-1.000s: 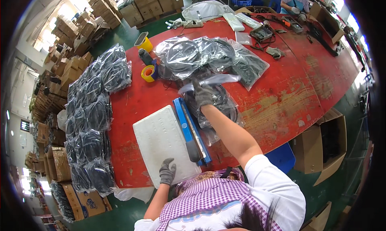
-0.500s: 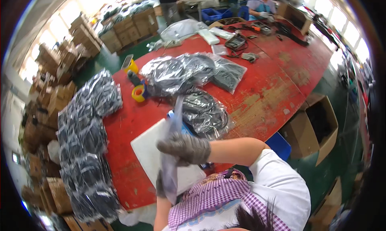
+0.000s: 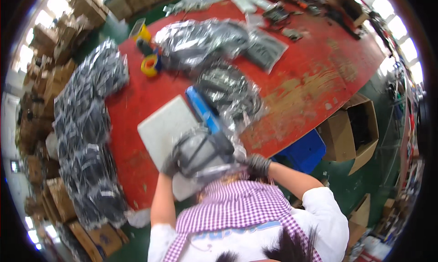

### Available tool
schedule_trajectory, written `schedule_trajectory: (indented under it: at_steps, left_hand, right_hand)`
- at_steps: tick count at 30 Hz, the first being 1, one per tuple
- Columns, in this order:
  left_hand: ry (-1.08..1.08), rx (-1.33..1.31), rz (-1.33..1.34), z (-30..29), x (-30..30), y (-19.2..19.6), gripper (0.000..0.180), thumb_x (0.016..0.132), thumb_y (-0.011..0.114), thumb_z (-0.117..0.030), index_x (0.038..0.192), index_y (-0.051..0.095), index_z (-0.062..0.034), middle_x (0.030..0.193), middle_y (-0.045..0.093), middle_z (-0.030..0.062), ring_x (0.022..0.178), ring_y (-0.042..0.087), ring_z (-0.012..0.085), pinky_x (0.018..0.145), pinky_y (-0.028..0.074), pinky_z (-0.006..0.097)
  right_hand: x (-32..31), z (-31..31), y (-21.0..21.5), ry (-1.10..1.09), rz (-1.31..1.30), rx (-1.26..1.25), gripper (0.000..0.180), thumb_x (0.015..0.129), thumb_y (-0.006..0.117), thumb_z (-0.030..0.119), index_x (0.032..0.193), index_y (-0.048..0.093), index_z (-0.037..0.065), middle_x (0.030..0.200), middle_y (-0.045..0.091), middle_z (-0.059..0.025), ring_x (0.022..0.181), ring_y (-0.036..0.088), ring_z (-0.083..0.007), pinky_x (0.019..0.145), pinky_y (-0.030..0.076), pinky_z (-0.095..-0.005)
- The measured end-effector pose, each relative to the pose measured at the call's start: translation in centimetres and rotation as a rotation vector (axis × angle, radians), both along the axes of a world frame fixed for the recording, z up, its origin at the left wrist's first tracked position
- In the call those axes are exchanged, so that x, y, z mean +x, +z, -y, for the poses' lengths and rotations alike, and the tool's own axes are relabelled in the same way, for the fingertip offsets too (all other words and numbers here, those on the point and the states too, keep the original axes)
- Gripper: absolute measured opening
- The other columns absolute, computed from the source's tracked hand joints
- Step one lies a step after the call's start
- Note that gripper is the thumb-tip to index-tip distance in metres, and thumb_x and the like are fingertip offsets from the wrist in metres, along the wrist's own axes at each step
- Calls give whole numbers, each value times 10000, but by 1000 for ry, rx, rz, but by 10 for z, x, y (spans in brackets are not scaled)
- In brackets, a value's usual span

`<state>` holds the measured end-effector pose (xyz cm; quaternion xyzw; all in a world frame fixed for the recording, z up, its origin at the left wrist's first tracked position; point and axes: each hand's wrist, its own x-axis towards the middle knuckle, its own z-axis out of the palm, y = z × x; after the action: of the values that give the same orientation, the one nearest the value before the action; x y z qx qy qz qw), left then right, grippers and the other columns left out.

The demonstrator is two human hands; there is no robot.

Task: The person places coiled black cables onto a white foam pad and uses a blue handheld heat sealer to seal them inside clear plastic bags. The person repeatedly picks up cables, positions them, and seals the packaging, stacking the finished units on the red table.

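A clear plastic bag with a coiled black cable (image 3: 195, 153) in it is between my gloved hands, close to my body over the near table edge. My left hand (image 3: 169, 165) grips its left side, with the fingers partly hidden. At its right end, my right hand (image 3: 257, 165) is closed on the bag's edge. Under and behind the bag lies a white board (image 3: 166, 125). A long blue bar-shaped device (image 3: 200, 108), perhaps a bag sealer, slants beside the board. To its right rests another bagged cable coil (image 3: 232, 88).
Bagged coils (image 3: 89, 125) form a long row along the left. More bagged goods (image 3: 200, 38) lie farther back, near a yellow tape dispenser (image 3: 149, 65). A blue bin (image 3: 303, 150) and an open carton (image 3: 349, 129) stand off the table's right edge.
My hands have moved apart. A bag with a coiled cable is now between them, where a thin clear bag was held upright before. The view has tipped downward.
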<state>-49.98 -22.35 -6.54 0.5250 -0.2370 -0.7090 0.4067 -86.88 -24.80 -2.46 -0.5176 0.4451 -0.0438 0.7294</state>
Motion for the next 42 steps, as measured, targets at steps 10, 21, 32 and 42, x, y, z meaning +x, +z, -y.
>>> schedule_trajectory:
  at_steps: [10,21,32,42]
  left_hand:
    - [490,260,-42,55,23,-44,207,769,601,-158,901,517,-23,736,582,89,620,579,206,557,503,337]
    - [538,244,376,14,13,-64,165,786,571,-165,890,538,-41,688,574,18,539,528,97,452,420,211]
    - [684,219,375,42,50,-38,175,779,585,-150,888,561,-15,712,583,26,578,521,98,503,410,214]
    - [582,132,450,25,48,-44,145,792,554,-167,821,571,-25,685,586,45,570,506,100,504,388,229]
  right_hand:
    - [25,130,-46,85,-461,-641,505,708,552,503,855,585,21,741,592,-150,674,564,-282,631,435,-360]
    - [146,269,-46,51,-604,-679,488,701,577,428,980,559,28,910,583,-185,873,552,-311,779,418,-363]
    - [154,182,84,259,-494,-791,661,735,507,463,1198,367,13,1210,383,-220,1120,378,-310,943,292,-345]
    - [104,36,-19,234,-555,-1327,600,717,521,305,1193,345,-14,1277,271,-226,1173,273,-370,965,227,-458]
